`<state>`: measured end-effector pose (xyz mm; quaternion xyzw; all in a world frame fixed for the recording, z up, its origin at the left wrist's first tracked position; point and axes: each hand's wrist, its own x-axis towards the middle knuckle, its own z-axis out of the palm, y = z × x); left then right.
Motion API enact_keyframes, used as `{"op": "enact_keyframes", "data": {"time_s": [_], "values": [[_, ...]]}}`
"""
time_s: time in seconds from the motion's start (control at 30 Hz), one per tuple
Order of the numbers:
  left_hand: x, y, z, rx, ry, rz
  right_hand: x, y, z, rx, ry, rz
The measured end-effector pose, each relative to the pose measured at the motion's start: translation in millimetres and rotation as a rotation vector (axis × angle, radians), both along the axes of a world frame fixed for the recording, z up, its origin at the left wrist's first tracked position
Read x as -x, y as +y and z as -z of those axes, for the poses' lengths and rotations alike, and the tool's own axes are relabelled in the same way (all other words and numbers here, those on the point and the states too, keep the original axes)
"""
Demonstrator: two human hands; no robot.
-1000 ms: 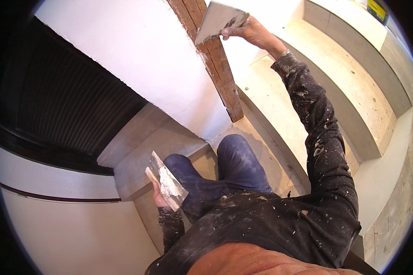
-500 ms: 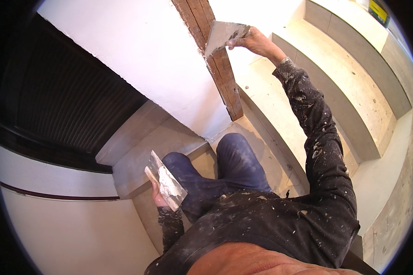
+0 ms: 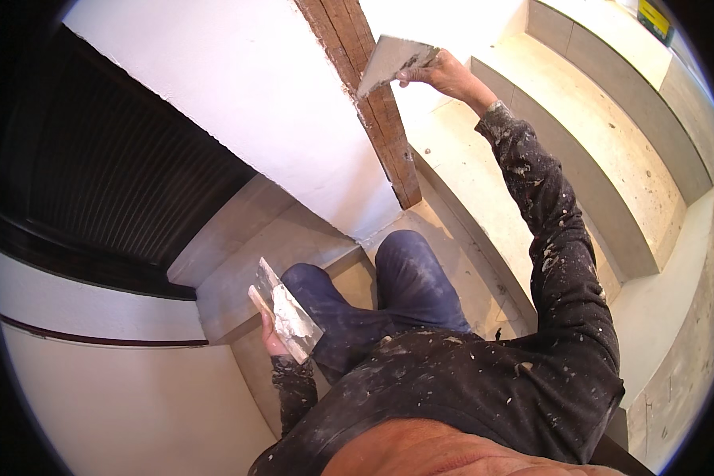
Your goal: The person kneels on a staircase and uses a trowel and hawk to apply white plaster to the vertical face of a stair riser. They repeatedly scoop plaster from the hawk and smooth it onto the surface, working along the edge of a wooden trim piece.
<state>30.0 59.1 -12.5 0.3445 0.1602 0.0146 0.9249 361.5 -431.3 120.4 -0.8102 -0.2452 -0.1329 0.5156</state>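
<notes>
My right hand (image 3: 446, 79) is closed on a wide grey putty knife (image 3: 394, 60), its blade smeared with dark residue. One lower corner of that blade overlaps the wooden beam (image 3: 390, 131) close to where it meets the white wall (image 3: 222, 87); whether it touches, I cannot tell. Ragged white plaster runs along this seam. Low at the left, beside my knee, my left hand (image 3: 271, 336) grips a plastering trowel (image 3: 307, 339) by its handle. A lump of white plaster (image 3: 291, 314) lies on the trowel's blade. Most of the left fingers are hidden.
Curved stone steps (image 3: 583, 111) rise on the right. A dark ribbed panel (image 3: 127, 159) fills a recess at the left. At the far upper right stands a yellow and dark container (image 3: 655, 19). My bent knees (image 3: 416, 274) are close to the wall's bottom corner.
My right hand and the putty knife have shifted slightly to the right, and the blade's angle differs a little. The left hand with the trowel has barely moved.
</notes>
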Motion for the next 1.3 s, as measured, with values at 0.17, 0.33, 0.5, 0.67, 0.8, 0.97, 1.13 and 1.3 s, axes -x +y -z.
{"op": "enact_keyframes", "data": {"time_s": [0.17,0.33,0.5,0.67,0.8,0.97,1.13,1.3], "values": [[-0.7,-3.8,-2.4,-0.005,-0.008,0.061,2.0,-0.6,5.5,-0.123,-0.145,-0.003],[-2.0,-3.0,0.0,0.008,-0.069,0.091,7.2,5.7,9.7,-0.034,0.0,0.002],[-1.1,0.2,1.5,0.016,0.001,0.048,13.6,7.6,3.4,-0.171,-0.007,-0.03],[0.5,-2.1,-1.2,0.023,-0.015,0.083,8.7,6.7,1.5,-0.107,-0.057,-0.013],[0.0,-2.6,-2.1,0.031,-0.032,0.06,4.5,8.3,15.7,-0.049,0.015,-0.025],[1.3,3.9,3.6,0.027,-0.008,0.065,4.2,6.6,26.0,-0.19,-0.042,-0.039],[1.1,4.0,5.3,-0.002,-0.008,0.045,8.1,7.2,19.5,-0.176,-0.073,-0.025],[0.8,-3.5,-4.6,0.014,-0.038,0.074,10.0,12.4,20.0,-0.017,0.074,0.024]]}}
